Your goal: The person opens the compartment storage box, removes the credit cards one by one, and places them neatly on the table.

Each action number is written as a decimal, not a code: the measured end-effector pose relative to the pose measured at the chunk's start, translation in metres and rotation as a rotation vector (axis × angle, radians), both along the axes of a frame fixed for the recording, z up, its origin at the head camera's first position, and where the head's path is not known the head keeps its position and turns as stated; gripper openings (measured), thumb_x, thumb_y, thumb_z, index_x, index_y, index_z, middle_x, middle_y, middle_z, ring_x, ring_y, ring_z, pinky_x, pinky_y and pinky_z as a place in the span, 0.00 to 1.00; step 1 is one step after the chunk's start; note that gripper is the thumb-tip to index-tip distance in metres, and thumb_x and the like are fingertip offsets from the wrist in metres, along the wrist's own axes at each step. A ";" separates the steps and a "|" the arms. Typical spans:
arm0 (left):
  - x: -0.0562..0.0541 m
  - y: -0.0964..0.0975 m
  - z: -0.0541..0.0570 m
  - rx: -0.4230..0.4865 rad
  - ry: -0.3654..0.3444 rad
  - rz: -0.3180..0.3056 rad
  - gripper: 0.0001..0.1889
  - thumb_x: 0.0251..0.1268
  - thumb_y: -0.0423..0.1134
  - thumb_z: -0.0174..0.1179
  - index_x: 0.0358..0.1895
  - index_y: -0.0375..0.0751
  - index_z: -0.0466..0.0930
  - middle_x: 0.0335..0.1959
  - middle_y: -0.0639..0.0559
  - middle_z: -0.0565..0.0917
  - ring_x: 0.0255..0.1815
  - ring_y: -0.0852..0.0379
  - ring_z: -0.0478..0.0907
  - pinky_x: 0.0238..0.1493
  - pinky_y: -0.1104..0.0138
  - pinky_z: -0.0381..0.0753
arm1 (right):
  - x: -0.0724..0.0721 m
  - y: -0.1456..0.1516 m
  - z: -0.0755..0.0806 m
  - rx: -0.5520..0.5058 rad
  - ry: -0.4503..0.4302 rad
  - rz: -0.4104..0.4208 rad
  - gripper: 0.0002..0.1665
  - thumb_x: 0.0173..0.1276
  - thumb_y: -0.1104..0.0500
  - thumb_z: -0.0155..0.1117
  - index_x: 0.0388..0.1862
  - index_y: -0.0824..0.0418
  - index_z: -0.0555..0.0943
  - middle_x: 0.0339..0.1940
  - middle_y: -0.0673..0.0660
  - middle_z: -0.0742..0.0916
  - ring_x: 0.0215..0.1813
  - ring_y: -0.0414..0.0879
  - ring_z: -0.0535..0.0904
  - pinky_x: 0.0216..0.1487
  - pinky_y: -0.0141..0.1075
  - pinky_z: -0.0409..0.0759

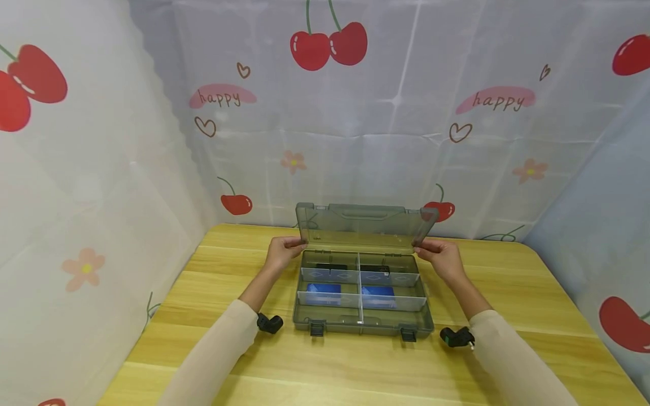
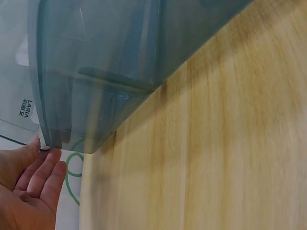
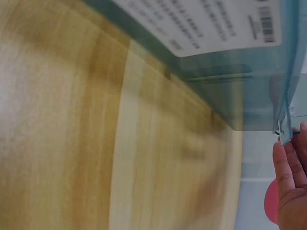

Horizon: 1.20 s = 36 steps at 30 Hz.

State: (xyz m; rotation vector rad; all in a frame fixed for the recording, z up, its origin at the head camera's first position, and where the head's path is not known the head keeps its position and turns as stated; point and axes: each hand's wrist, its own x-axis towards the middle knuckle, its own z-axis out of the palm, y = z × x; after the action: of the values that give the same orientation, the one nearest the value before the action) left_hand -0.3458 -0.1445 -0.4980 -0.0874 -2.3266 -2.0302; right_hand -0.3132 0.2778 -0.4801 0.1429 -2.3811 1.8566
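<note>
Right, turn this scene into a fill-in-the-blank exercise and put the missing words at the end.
1. The left hand and right hand each hold a lower corner of the box's raised, see-through ____.
2. Both items in the middle row of compartments are coloured ____.
3. The box's front has ____ latches.
4. The word written on the backdrop is ____.

Missing words: lid; blue; two; happy.

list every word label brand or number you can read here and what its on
"happy": printed twice on the backdrop
"LARIA": sideways on the raised lid; the characters beside it are too small to read
White label on the box: lines and barcode, too blurred
Dark item inside, back right: marks too small
</note>
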 end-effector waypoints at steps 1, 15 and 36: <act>0.000 0.001 0.000 0.007 -0.006 0.002 0.13 0.66 0.24 0.64 0.52 0.24 0.85 0.50 0.33 0.86 0.54 0.41 0.84 0.57 0.54 0.84 | 0.000 0.000 -0.001 0.003 -0.009 0.004 0.19 0.72 0.69 0.65 0.58 0.79 0.80 0.53 0.73 0.85 0.43 0.36 0.87 0.49 0.34 0.87; -0.002 0.004 -0.001 0.056 -0.022 0.005 0.14 0.67 0.25 0.65 0.54 0.24 0.84 0.52 0.32 0.85 0.54 0.42 0.85 0.53 0.58 0.86 | -0.011 -0.001 -0.012 -0.017 -0.043 -0.025 0.23 0.73 0.63 0.66 0.60 0.77 0.79 0.51 0.65 0.88 0.43 0.34 0.87 0.54 0.39 0.84; 0.007 -0.005 0.001 0.006 -0.097 -0.016 0.13 0.68 0.28 0.65 0.53 0.24 0.84 0.50 0.34 0.87 0.50 0.46 0.87 0.50 0.58 0.88 | -0.002 -0.001 -0.012 -0.072 -0.113 0.016 0.23 0.72 0.67 0.65 0.59 0.83 0.77 0.45 0.60 0.90 0.40 0.38 0.89 0.47 0.36 0.87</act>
State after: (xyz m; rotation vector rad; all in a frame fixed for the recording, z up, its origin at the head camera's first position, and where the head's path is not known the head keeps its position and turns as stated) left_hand -0.3383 -0.1495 -0.4969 -0.0072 -2.3830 -2.0943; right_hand -0.3152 0.2766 -0.4922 0.0517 -2.3863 2.0056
